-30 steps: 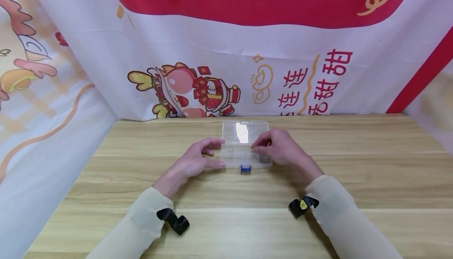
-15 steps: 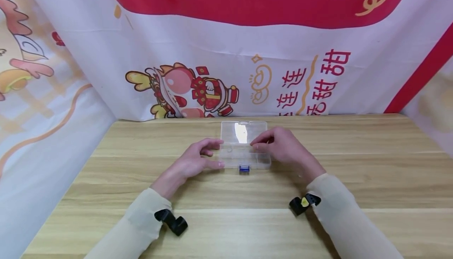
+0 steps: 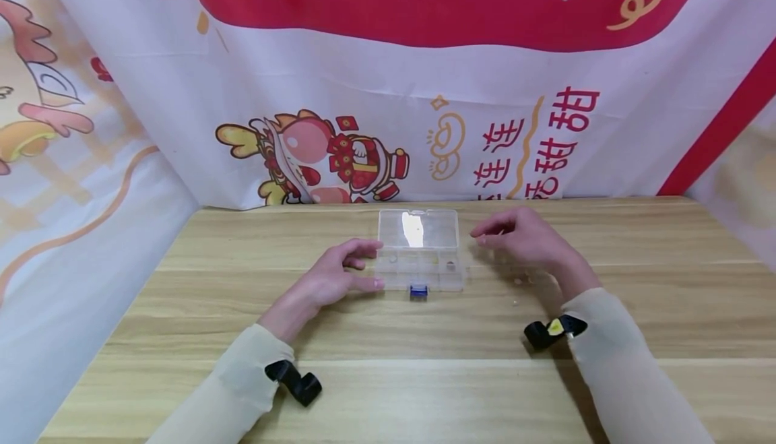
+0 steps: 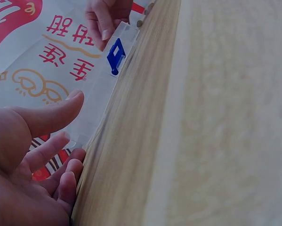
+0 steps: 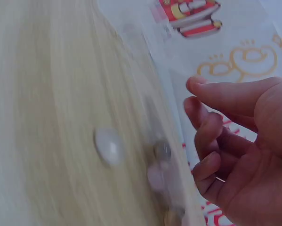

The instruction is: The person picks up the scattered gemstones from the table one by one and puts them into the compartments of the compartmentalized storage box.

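Observation:
A clear plastic compartment box (image 3: 418,279) stands with its lid (image 3: 445,228) raised at the back and a blue latch (image 3: 418,291) at its front. My left hand (image 3: 339,270) rests at the box's left end, thumb near the front corner and the other fingers farther back. To the right of the box, my right hand (image 3: 524,238) hovers with loosely bent fingers. The right wrist view shows nothing between its thumb and forefinger. Below that hand lie a white oval pebble (image 5: 109,146), a grey one (image 5: 162,150) and a pinkish one (image 5: 156,177). A small dark piece (image 3: 450,266) shows in a right compartment.
The box stands on a wood-grain table (image 3: 388,390), toward its back edge. A printed white and red cloth (image 3: 364,67) hangs behind and along the sides. Each sleeve carries a black wrist camera, the left camera (image 3: 297,382) and the right camera (image 3: 553,331).
My right hand has left the box's right compartments and moved to the right, above the loose pebbles. A dark piece is now visible in the box. The left hand has stayed in place.

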### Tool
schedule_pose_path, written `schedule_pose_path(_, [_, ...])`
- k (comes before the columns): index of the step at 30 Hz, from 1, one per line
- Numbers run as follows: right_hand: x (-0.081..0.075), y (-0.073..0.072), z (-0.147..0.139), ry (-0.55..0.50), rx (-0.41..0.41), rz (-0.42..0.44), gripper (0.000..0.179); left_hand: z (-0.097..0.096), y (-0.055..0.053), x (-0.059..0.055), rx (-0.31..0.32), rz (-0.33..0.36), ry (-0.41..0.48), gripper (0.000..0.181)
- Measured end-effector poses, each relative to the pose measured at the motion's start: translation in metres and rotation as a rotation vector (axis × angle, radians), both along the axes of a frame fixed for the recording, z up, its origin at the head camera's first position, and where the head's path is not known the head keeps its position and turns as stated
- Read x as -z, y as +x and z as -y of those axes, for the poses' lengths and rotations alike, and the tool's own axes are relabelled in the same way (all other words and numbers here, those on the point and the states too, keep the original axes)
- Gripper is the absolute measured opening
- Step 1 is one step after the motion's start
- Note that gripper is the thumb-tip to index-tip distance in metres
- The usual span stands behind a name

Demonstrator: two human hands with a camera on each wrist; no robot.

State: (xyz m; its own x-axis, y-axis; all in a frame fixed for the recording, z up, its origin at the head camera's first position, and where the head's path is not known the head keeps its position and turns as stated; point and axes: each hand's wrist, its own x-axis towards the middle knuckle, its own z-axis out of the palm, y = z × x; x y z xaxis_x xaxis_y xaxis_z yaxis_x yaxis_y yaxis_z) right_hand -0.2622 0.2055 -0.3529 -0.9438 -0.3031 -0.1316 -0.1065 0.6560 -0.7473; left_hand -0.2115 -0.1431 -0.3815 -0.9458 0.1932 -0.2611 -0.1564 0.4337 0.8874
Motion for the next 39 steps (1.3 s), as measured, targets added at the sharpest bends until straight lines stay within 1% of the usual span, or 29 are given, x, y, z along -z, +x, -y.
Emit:
schedule_pose_path(2, [0.003,-0.002,-0.008,0.001,-0.013,0.014,0.021,0.0,0.0,0.0,-0.002,-0.002,0.0,0.064])
schedule_pose_path(6, [0.008,-0.004,-0.02,0.011,-0.061,0.005,0.021,0.0,0.001,0.0,0.004,-0.023,-0.003,0.064])
schedule_pose_path(9, [0.008,-0.004,-0.028,0.025,-0.09,0.004,0.022,-0.001,0.002,-0.001,0.009,-0.038,-0.006,0.065])
schedule_pose_path(12, [0.007,-0.005,-0.035,0.033,-0.103,0.024,0.022,-0.001,0.002,0.0,0.004,-0.039,-0.007,0.065])
schedule_pose_path(17, [0.007,-0.005,-0.044,0.019,-0.128,0.084,0.022,-0.001,0.001,0.0,-0.005,-0.026,-0.009,0.065])
schedule_pose_path(21, [0.007,-0.004,-0.047,0.028,-0.142,0.12,0.023,-0.001,0.001,0.0,-0.01,-0.018,-0.011,0.064])
schedule_pose_path(28, [0.012,-0.005,-0.05,0.033,-0.141,0.188,0.025,-0.002,0.001,0.0,-0.011,-0.009,-0.014,0.065])
schedule_pose_path(39, [0.011,-0.005,-0.048,0.031,-0.158,0.211,0.025,0.0,0.0,0.001,-0.011,-0.004,-0.012,0.065])
